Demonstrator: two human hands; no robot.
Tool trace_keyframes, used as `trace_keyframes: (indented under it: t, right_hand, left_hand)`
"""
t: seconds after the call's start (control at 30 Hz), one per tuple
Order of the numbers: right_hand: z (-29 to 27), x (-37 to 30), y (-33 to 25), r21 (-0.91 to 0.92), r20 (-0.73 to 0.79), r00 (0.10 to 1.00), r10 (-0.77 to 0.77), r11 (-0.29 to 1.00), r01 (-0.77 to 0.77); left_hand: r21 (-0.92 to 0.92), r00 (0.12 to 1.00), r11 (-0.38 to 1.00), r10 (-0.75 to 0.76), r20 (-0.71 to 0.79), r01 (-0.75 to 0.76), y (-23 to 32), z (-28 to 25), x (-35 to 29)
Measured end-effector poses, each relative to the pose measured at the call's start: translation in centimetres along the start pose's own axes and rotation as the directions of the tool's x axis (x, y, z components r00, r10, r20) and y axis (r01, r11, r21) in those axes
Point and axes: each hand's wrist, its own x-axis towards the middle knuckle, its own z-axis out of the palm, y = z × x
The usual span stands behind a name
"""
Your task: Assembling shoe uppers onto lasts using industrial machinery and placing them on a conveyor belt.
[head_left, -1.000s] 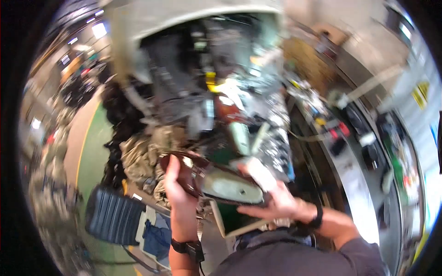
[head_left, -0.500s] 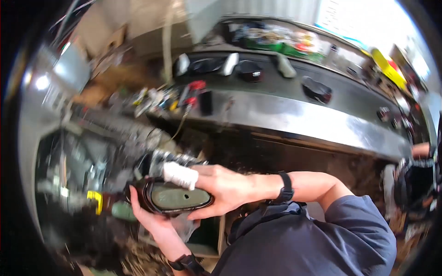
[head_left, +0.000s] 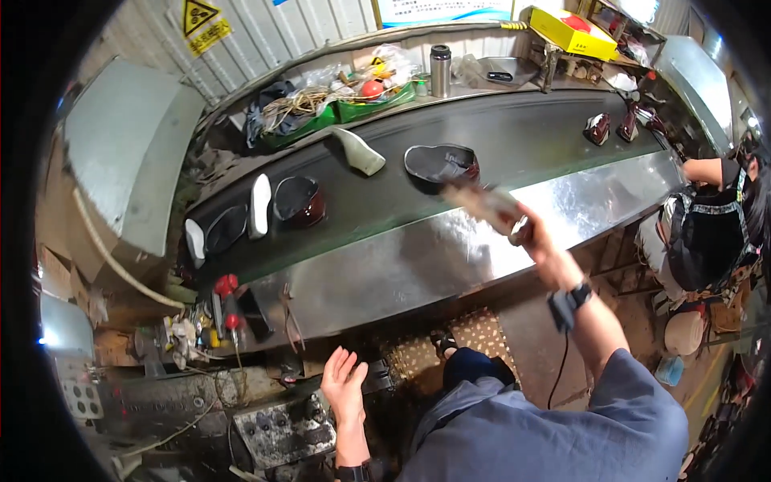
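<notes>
My right hand (head_left: 540, 243) is closed around a shoe (head_left: 486, 207), blurred brown and pale, held over the metal ledge (head_left: 401, 273) by the conveyor belt. Just beyond the shoe, on the dark belt (head_left: 514, 132), stands a dark red upper (head_left: 440, 165) with a black lining. My left hand (head_left: 345, 387) hangs open on the near side of the ledge, fingers raised and nothing in it. Farther left on the belt lie a pale green sole-shaped piece (head_left: 361, 153), another dark red upper (head_left: 301, 202), a white sole-shaped piece (head_left: 260, 206) and a black-lined piece (head_left: 226, 229).
Behind the belt are green trays (head_left: 377, 104) of loose material, a metal flask (head_left: 440, 71) and a yellow box (head_left: 570, 34). Several dark red shoes (head_left: 598, 128) stand at the far right. A co-worker (head_left: 711, 233) is beyond them. A control panel (head_left: 285, 431) sits at lower left.
Both hands held the shoe low on the left; now my left hand has let go and my right has carried it up and right to the belt. The view has swung right.
</notes>
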Motion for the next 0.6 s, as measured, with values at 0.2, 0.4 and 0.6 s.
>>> trace_keyframes:
  t: [0.2,0.4,0.6]
  right_hand:
    - [-18.9,21.9,-3.7,0.124,-0.624,0.775,-0.101,0.966,0.226]
    - [-7.2,28.3,4.0,-0.191,-0.444,0.879,0.174,0.94,-0.282]
    - [-7.3,28.5,3.9,-0.198,-0.286,0.958,-0.001,0.978,-0.058]
  left_hand:
    - [0.034,0.994,0.995,-0.091,-0.068,0.093,-1.4,0.6,3.2]
    - [0.058,0.974,0.988,-0.13,-0.186,0.143,-0.4,-0.3,4.1]
    - [0.282,0.998,0.958,-0.051,0.022,0.043,0.5,4.7,10.4]
